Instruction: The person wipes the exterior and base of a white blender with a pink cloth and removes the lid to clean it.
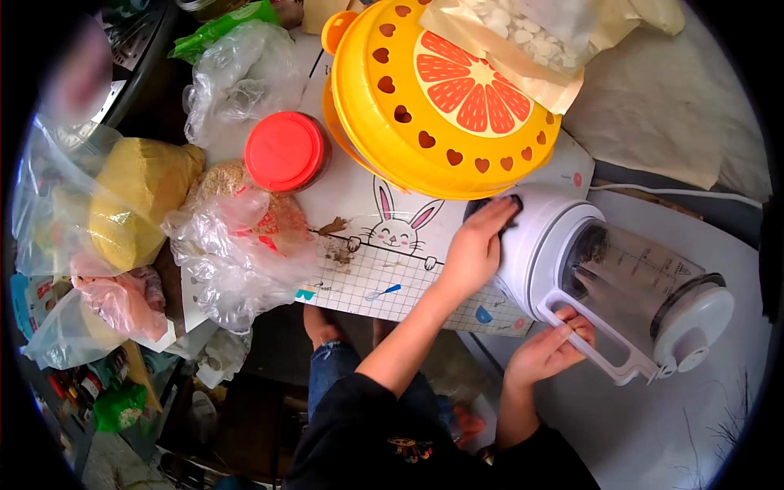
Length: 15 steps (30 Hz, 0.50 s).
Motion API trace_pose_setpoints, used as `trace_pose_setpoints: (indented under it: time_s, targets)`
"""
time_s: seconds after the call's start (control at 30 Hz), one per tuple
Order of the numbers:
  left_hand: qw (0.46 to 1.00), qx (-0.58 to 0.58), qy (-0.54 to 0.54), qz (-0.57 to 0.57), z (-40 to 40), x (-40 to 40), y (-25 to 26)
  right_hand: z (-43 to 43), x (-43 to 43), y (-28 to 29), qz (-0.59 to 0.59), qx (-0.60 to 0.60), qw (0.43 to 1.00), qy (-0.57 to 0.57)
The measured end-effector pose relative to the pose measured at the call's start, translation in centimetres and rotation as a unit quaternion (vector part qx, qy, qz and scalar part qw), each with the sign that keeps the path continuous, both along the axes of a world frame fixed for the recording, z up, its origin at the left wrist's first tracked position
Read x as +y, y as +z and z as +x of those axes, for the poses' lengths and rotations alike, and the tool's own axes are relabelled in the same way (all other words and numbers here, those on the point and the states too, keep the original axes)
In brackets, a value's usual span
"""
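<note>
A white blender with a clear jug (pixel 631 269) sits to the right, tilted in the view. My right hand (pixel 551 349) grips the jug's white handle (pixel 603 349). My left hand (pixel 474 248) lies against the white blender base (pixel 539 236), its fingers close together. Something dark (pixel 514 205) shows by those fingertips; whether it is a knob or a cloth I cannot tell. The jug bears measuring marks, and dark blades show inside near the base. A white lid (pixel 695 324) covers the jug's far end.
A yellow lidded basket (pixel 361 122) with a grapefruit picture stands behind the left hand, a paper bag of white pieces (pixel 533 37) on it. Left are a red-lidded jar (pixel 285 150), plastic bags of grain (pixel 245 214) and a yellow bag (pixel 138 202). A white cord (pixel 674 190) runs right.
</note>
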<state>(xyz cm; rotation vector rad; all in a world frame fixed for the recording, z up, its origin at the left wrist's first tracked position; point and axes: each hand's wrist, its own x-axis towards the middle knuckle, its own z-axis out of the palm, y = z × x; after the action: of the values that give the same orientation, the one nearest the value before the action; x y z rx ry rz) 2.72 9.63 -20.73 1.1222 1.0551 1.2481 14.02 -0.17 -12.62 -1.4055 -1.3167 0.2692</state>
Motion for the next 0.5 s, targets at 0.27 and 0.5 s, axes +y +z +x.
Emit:
trace_pose_setpoints:
  time_s: [0.27, 0.5]
  targets:
    - [0.996, 0.057, -0.059, -0.021, -0.3, 4.3, -1.4, -0.8, 0.6, 1.5, -0.028, 0.048, 0.998, 0.002]
    - [0.999, -0.01, 0.025, 0.046, 0.0, -3.6, 1.3, -0.6, 0.3, 2.0, -0.037, 0.075, 0.996, -0.038]
